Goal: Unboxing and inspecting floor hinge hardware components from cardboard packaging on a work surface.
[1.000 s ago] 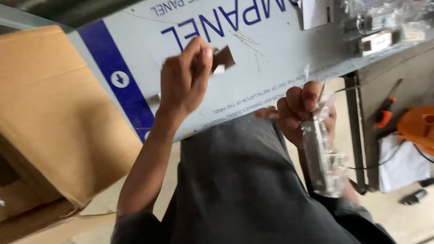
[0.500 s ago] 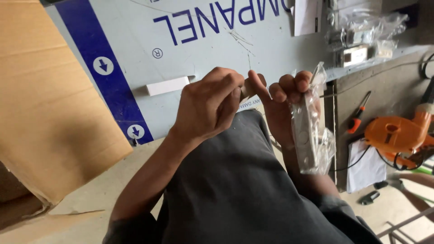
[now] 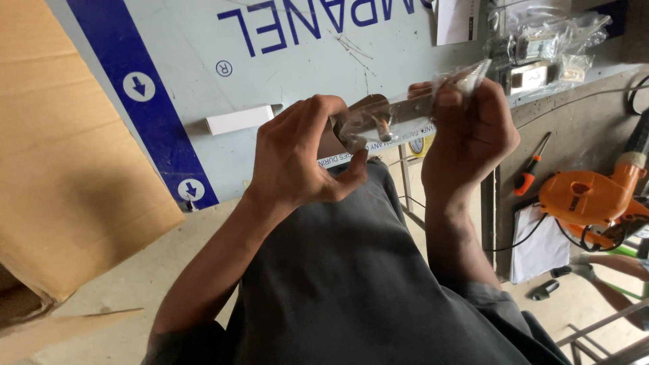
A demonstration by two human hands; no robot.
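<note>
A small clear plastic bag (image 3: 399,118) with little metal bits inside is held up in the air, in front of the big grey panel (image 3: 304,74). Both hands have it. The right hand (image 3: 466,132) is curled tight around the far end of the bag, with the thumb pressed on top. The left hand (image 3: 301,159) is half closed, and its fingertips pinch the near end of the bag, where the plastic is bunched up.

The grey panel lies flat behind the bag. It has a blue stripe (image 3: 145,101) with white arrow dots down one side and big blue letters across the top. A small white block (image 3: 240,119) sits on the panel, just left of the bag. More clear bags of parts (image 3: 541,44) lie on the panel's far right corner, above the bag.

Left of the panel is a big brown cardboard box (image 3: 67,155). Right of the panel, low on the floor, is an orange power tool (image 3: 591,199), a screwdriver (image 3: 531,172) with an orange handle and a white sheet of paper (image 3: 541,247). The person wears dark grey clothes (image 3: 351,284).
</note>
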